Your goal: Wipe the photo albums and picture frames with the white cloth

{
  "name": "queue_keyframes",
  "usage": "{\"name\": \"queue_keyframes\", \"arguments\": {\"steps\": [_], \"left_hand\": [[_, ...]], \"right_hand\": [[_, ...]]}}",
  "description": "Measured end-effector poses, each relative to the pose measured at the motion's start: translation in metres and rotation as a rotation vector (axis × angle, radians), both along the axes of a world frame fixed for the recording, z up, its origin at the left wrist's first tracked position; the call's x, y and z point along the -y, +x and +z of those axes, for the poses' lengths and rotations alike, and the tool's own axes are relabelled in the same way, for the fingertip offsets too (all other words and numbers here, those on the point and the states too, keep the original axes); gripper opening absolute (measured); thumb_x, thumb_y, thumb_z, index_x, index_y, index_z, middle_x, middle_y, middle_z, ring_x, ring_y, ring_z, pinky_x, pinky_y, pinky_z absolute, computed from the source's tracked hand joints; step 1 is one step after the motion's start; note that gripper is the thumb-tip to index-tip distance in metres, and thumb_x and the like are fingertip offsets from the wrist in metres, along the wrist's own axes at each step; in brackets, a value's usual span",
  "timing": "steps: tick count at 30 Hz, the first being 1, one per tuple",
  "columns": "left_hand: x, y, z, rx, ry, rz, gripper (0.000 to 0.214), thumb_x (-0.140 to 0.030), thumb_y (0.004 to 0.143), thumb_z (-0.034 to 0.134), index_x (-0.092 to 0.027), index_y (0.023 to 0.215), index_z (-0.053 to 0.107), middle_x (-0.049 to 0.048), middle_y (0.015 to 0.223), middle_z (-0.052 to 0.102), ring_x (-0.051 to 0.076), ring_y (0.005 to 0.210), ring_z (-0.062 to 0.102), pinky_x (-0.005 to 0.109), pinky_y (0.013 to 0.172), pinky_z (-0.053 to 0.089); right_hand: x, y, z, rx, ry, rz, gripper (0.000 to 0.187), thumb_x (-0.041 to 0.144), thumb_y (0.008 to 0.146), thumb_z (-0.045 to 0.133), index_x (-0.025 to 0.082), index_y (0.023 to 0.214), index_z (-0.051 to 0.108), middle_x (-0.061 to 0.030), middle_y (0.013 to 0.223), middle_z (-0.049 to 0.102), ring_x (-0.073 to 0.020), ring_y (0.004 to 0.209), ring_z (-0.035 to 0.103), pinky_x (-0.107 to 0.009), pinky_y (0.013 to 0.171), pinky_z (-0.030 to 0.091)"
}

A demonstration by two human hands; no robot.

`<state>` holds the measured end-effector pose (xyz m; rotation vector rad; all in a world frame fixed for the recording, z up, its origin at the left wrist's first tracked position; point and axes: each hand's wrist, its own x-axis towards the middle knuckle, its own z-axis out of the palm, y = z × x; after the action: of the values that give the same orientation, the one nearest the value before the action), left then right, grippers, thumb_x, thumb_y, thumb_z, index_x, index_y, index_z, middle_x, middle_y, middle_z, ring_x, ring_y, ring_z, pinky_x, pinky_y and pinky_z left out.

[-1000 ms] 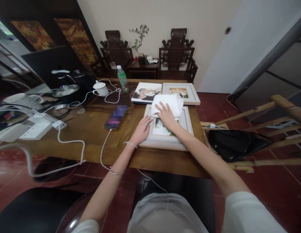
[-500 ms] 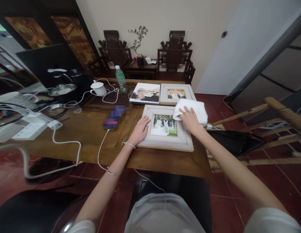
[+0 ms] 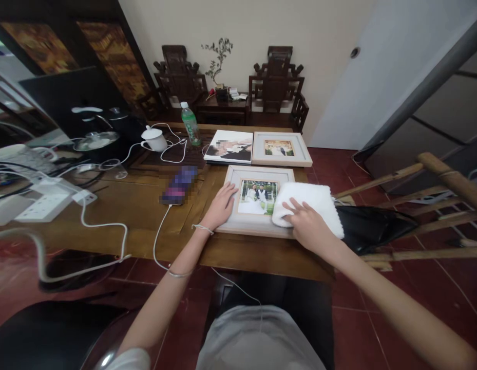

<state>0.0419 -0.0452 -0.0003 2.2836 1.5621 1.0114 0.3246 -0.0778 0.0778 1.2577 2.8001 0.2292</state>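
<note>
A light wooden picture frame [image 3: 246, 224] with a photo of two people lies flat on the table. Across its left edge rests my left hand [image 3: 222, 204], fingers stretched out and lying on the border. My right hand [image 3: 308, 224] presses a folded white towel [image 3: 319, 198] onto the frame's lower right part, fingers on top and the thumb hidden. The towel covers the frame's right side and hangs past the table's right edge. Behind lie a second picture frame [image 3: 302, 152] and a white photo album or board [image 3: 229, 137], side by side.
A phone [image 3: 180, 185] on a charging cable lies left of my left hand. Further left on the wooden table [image 3: 141, 226] are a green-labelled bottle [image 3: 191, 125], a lidded white cup [image 3: 154, 140], a pot, and a power strip [image 3: 43, 206] with tangled cables. Bamboo poles [image 3: 450, 177] stand at the right.
My right hand has slid the towel from the frame's upper right corner toward me and to the right, uncovering the second frame's lower edge. My left hand stays on the left edge.
</note>
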Motion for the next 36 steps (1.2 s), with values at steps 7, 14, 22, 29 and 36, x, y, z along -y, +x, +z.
{"name": "queue_keyframes", "arguments": {"steps": [7,14,22,29,36], "left_hand": [[-0.001,-0.002,-0.002,-0.01,0.014,-0.005,0.036,-0.021,0.093,0.036,-0.013,0.123,0.054,0.0136,0.138,0.05,0.025,0.137,0.033,0.05,0.113,0.03],[-0.002,-0.001,-0.004,0.004,0.012,-0.001,0.035,-0.021,0.093,0.037,-0.012,0.122,0.054,0.0139,0.138,0.05,0.024,0.138,0.032,0.049,0.113,0.029],[0.0,0.0,-0.001,0.0,0.011,-0.002,0.035,-0.019,0.092,0.037,-0.013,0.123,0.054,0.014,0.137,0.05,0.024,0.138,0.032,0.049,0.113,0.029],[0.0,-0.001,-0.001,0.0,0.013,-0.004,0.036,-0.019,0.092,0.037,-0.011,0.122,0.054,0.0149,0.137,0.05,0.024,0.138,0.032,0.048,0.114,0.029],[-0.001,-0.001,-0.002,0.013,0.007,-0.006,0.035,-0.021,0.093,0.037,-0.013,0.122,0.054,0.0141,0.137,0.05,0.024,0.138,0.032,0.048,0.114,0.028]], "right_hand": [[-0.073,-0.007,-0.011,-0.052,0.072,-0.061,0.052,0.0,0.07,0.044,0.013,0.115,0.065,-0.0117,0.139,0.05,-0.0307,0.134,0.034,-0.047,0.104,0.033],[-0.078,-0.012,-0.015,-0.021,0.109,-0.076,0.049,0.001,0.073,0.043,0.011,0.116,0.064,-0.0143,0.139,0.048,-0.0336,0.134,0.032,-0.05,0.104,0.029],[0.01,-0.004,0.009,0.027,-0.085,0.018,0.045,0.0,0.07,0.044,0.012,0.107,0.068,-0.015,0.136,0.051,-0.0348,0.131,0.038,-0.05,0.104,0.034],[0.033,-0.017,0.022,-0.039,-0.224,0.072,0.052,-0.003,0.069,0.041,0.013,0.113,0.066,-0.0133,0.138,0.05,-0.032,0.133,0.037,-0.049,0.106,0.034],[-0.039,-0.028,-0.015,-0.102,-0.035,0.02,0.051,0.0,0.07,0.046,0.011,0.116,0.064,-0.0143,0.142,0.045,-0.0325,0.136,0.03,-0.051,0.11,0.025]]}}
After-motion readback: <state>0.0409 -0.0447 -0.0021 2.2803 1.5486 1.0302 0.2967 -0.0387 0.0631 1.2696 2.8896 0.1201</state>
